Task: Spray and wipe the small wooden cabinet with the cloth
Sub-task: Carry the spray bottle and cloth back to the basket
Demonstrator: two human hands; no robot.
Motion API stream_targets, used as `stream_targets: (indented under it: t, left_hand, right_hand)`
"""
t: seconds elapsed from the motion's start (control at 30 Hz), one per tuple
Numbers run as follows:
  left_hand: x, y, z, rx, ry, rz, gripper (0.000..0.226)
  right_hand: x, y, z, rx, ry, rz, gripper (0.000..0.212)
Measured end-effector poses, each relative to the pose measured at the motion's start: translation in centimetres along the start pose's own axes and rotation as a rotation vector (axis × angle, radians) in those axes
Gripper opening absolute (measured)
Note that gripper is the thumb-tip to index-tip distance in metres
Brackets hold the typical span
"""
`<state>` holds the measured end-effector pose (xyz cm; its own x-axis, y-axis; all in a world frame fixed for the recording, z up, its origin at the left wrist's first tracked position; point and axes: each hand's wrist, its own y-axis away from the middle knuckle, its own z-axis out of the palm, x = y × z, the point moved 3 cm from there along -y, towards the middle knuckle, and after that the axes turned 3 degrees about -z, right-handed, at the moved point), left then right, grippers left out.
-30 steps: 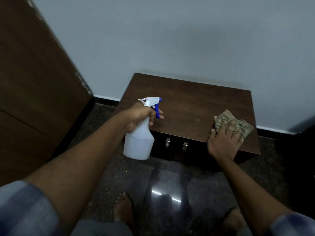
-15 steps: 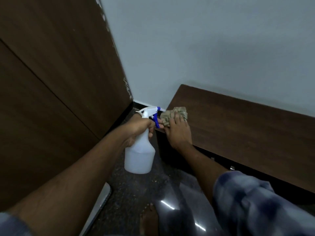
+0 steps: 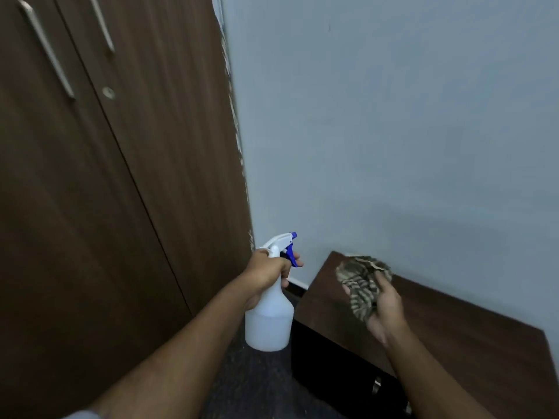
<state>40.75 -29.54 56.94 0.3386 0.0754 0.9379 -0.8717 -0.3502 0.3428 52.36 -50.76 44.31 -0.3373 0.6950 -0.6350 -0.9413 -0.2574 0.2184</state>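
Dim, flat indoor light; soft shadow on wall [image 3: 423, 225]; motion blur on cloth [image 3: 361, 285]; wide-angle bending at edges.

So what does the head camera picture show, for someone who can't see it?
The left hand holds a white spray bottle upright, while the right hand grips a striped cloth above the small wooden cabinet. A tall brown wardrobe stands left.
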Motion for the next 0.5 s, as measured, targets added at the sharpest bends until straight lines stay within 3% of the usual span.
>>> stream_targets:
  t: [0.07,0.23,0.33,0.5]
  left_hand:
    - [2.8,2.1,-0.7,0.036,0.022,0.074,0.049]
    - [9.2,8.4,-3.7,0.128,0.078,0.21,0.048]
    - [12.3,12.2,-5.7,0.179,0.053,0.286,0.046]
    - [15.2,17.7,-9.6,0.251,0.065,0.382,0.044]
  right_hand:
    - [-3.7,2.1,2.5,-0.03,-0.077,-0.002,0.075]
    - [-11.1,7.8,9.7,-0.101,-0.071,-0.113,0.063]
    - [-13.6,10.7,13.6,-0.139,-0.057,-0.135,0.034]
    - [-14.9,15.5,20.0,-0.214,-0.146,-0.193,0.046]
